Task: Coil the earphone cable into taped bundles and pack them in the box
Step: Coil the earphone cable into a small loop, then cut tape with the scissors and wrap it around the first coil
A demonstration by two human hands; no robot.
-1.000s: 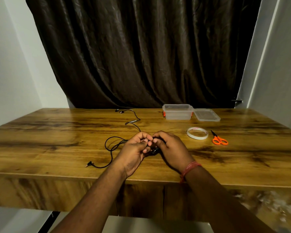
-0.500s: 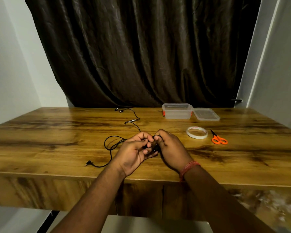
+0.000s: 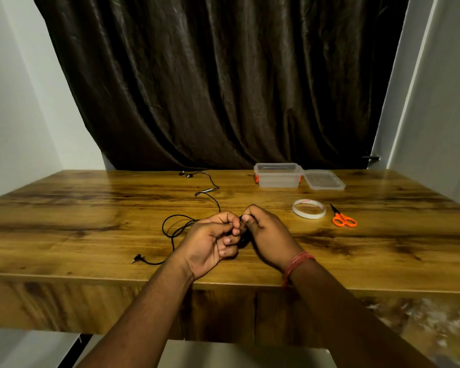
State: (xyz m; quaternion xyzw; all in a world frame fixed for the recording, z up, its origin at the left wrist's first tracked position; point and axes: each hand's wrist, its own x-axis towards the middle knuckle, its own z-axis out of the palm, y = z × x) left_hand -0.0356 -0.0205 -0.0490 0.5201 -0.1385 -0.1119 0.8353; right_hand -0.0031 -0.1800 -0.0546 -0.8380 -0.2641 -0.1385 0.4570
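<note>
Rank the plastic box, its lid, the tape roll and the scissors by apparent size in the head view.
1. plastic box and lid: look close in size, too alike to rank.
2. tape roll
3. scissors: nearly the roll's size, so this order is unsure.

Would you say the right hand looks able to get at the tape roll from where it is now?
Probably yes: the tape roll lies on bare table just right of the right hand, nothing between them. But that hand pinches the earphone cable with the left hand.

One head-worn wide-angle view looks forward and down across the glossy brown wooden table [image 3: 91, 235], close over its near edge, facing the dark pleated curtain [image 3: 223, 88] behind.
</note>
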